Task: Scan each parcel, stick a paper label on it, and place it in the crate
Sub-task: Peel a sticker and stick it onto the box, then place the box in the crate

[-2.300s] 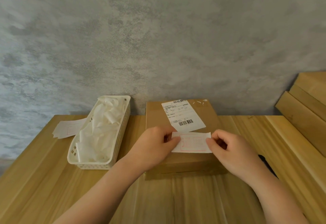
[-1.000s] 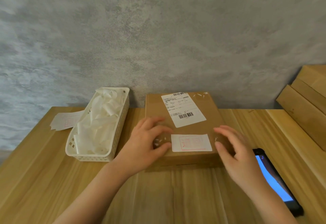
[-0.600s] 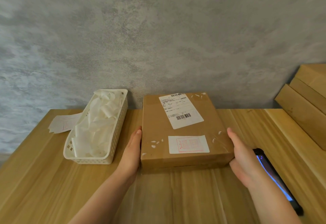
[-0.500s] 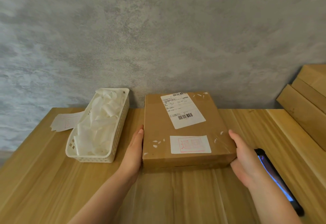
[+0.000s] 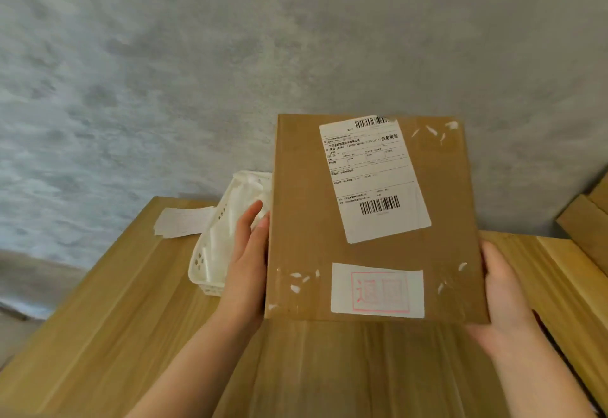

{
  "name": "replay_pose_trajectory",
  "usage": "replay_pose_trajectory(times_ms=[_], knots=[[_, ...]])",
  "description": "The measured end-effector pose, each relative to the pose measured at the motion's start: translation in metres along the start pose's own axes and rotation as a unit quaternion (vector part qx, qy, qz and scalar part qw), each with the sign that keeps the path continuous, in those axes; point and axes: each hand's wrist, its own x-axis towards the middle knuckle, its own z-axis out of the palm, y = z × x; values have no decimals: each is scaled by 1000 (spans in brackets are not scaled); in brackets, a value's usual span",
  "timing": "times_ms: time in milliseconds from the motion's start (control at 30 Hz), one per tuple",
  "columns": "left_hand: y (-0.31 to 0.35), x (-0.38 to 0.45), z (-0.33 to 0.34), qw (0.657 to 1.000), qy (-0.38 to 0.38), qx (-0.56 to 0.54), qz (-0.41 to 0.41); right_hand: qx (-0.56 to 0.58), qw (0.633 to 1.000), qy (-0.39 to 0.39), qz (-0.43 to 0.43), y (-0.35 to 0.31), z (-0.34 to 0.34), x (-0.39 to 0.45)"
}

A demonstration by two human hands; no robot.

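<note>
wood table [image 5: 98, 335]; hands hold parcel [image 5: 302, 253] w/ red-stamped label [image 5: 377, 290], barcode slip [image 5: 373, 177].

Light wooden table [image 5: 108, 335], boards running away from the viewer, filling the lower part of the frame from lower left to right edge. On it, left of centre, a white plastic basket [image 5: 210, 253] with small holes in its wall, stuffed with crumpled white paper, partly hidden. Just left of the basket, near the table's far edge, a few flat white paper slips [image 5: 181, 225], overlapping, the basket's wall covering their right end. At the right edge, pale wooden planks [image 5: 582, 230], stacked and slanting; lower contact not clear.
</note>
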Motion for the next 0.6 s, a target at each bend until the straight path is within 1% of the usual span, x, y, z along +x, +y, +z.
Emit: replay_pose_trajectory(times_ms=[67,133,233,300,433,500,600], knots=[[12,-2,-32,1000,-3,1,-1,-9,999,-35,0,0,33,-8],[22,-9,-72,1000,9,-7,-13,-31,997,-66,-2,6,71,-17],[26,-28,-142,999,28,-7,-19,-47,992,-117,10,31,134,-30],[28,-44,-198,998,65,-6,-16,-62,986,-153,29,53,182,-44],[42,-88,-316,987,161,-22,-20,-81,966,-237,61,108,286,-75],[48,-114,-374,979,200,-39,-10,-102,954,-268,92,139,340,-95],[52,-152,-454,961,274,-27,-6,-128,933,-312,125,185,416,-123]])
